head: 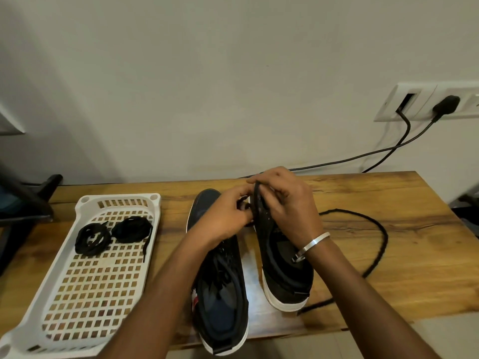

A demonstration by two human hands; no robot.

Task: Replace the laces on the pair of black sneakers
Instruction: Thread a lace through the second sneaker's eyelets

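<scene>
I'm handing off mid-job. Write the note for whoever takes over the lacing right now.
Left hand: pinching lace at the right sneaker's front eyelets.
Right hand: gripping the black lace above those eyelets.
Right sneaker: being worked on; the loose lace tail trails over the wooden table to its right.
Left sneaker: beside it, laces appear to be in.
White basket: holds two coiled black laces.
Left to do: finish the right sneaker. Whether the left sneaker's laces are old or new cannot be told.
</scene>
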